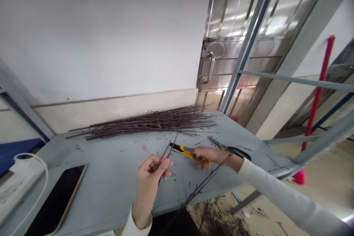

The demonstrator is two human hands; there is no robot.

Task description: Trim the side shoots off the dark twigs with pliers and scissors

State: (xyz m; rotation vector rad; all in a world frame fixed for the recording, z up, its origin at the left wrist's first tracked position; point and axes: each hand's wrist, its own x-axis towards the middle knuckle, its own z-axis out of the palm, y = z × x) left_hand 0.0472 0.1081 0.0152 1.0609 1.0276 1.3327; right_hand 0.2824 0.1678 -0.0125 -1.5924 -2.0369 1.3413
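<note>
My left hand [155,171] is closed in a pinch around thin dark twigs [165,152], whose tips point up and away from me. In my right hand [206,155] are cutting pliers [190,152] with yellow-and-grey handles and black jaws. The jaws are at the twigs, just above my left fingers; whether they are closed on one is too small to tell. A longer branch [197,190] slants across the foreground below my right forearm, and its lower end is blurred. Behind my right hand, scissors [231,149] with dark handles lie on the grey table [110,180].
A large bundle of dark twigs [155,122] lies along the wall. At the left are a phone [58,199] and a white power strip [16,188] with a cable. Small clippings dot the tabletop. Blue-grey posts [249,40] frame the table; more twigs [221,219] litter the floor.
</note>
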